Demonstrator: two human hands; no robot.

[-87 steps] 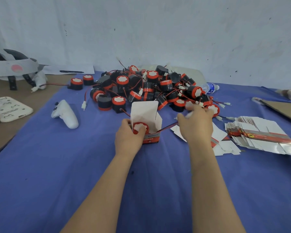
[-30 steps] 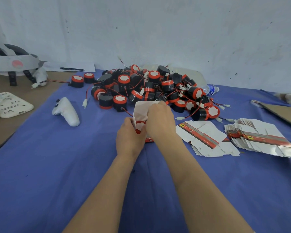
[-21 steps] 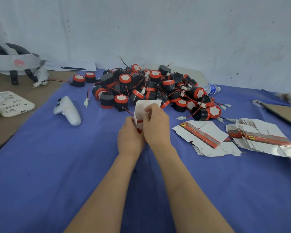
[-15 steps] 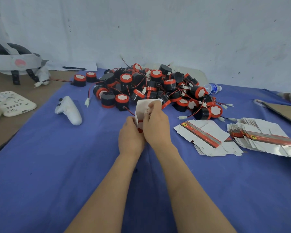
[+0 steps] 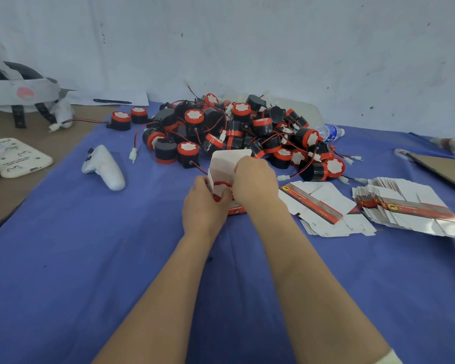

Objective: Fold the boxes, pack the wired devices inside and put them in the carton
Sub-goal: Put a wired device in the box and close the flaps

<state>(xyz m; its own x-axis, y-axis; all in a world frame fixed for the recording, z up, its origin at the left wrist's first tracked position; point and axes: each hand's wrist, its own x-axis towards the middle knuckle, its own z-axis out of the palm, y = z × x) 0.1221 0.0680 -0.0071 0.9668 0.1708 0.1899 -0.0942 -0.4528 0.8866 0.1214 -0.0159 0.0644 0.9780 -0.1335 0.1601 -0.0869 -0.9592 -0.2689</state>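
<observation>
A small white box [image 5: 225, 165] with a red band stands open on the blue cloth at table centre, its top flap upright. A black and red wired device [image 5: 221, 189] sits inside it, its red-rimmed white face showing. My left hand [image 5: 204, 207] grips the box's left side. My right hand [image 5: 255, 181] curls over the box's right side, fingers at its opening. Behind lies a pile of wired devices [image 5: 237, 132] with tangled red and black wires. Flat unfolded boxes [image 5: 323, 206] lie to the right, with a larger stack of flat boxes [image 5: 410, 208] further right.
A white game controller [image 5: 104, 168] lies left of the pile. A white headset [image 5: 19, 90], a white pad [image 5: 13, 157] and paper with a pen [image 5: 112, 101] sit on the bare table at left. A plastic bottle [image 5: 330, 132] lies behind the pile; a brown cardboard sheet [image 5: 447, 170] is far right.
My right hand came back from the pile to the box with the device's wire. Since then both hands have stayed on the box with only small finger movements.
</observation>
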